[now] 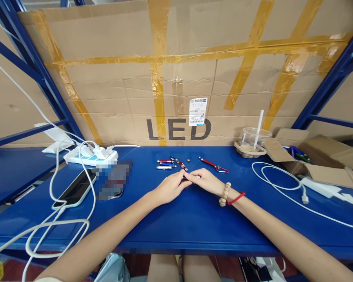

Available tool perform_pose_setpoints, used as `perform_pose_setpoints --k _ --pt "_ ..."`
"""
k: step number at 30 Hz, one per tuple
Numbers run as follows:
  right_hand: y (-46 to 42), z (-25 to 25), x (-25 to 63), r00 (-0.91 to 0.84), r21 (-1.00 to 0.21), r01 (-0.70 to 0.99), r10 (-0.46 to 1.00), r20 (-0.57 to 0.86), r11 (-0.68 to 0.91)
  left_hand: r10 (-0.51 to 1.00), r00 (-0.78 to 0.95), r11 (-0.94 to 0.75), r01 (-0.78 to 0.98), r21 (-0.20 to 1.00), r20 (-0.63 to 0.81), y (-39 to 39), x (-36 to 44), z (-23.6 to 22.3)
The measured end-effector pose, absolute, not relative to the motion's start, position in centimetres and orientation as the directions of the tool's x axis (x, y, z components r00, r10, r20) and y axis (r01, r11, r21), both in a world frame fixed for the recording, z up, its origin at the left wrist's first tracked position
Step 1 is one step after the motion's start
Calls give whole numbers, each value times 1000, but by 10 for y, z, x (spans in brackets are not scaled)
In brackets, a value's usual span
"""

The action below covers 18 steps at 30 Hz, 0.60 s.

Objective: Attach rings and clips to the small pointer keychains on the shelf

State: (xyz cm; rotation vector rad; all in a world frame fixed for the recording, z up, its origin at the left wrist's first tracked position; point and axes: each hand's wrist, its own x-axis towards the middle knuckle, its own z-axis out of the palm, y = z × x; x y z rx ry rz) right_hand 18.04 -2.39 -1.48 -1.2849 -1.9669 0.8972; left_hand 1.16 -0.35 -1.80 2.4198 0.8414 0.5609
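Observation:
My left hand (pixel 171 187) and my right hand (pixel 207 181) meet above the middle of the blue shelf. Both sets of fingers are closed on a small silver tube (pixel 197 177), mostly covered by the fingers. Just beyond the left hand lie several pen-sized metal tubes: a red tube (pixel 164 161), a blue tube (pixel 165 164) and a silver tube (pixel 164 167). A small red clip (pixel 182 165) and a tiny round metal piece (pixel 188 160) sit behind the fingertips. Past the right hand rests a longer red tube (pixel 208 161) with a red carabiner (pixel 222 169) at its end.
On the left are a white power strip (pixel 91 156), a phone (pixel 76 190) and looping white cables (pixel 50 223). To the right stand a plastic cup with a straw (pixel 254 139), a white cable (pixel 282 188) and an opened cardboard box (pixel 326 176). Taped cardboard (pixel 120 98) walls the back.

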Motion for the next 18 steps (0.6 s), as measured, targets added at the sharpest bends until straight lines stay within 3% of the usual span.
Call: perform_pose_setpoints --k 4,11,18 --pt "-21 -14 183 -302 -774 510 921 247 375 715 658 -606 415 679 236 0 13 -17" --pt "-20 -16 183 -264 -758 538 927 265 369 897 293 -392 180 902 331 16 12 -21" --pt "-23 -13 178 -253 -703 577 910 329 415 912 317 -282 23 959 260 21 18 -30"
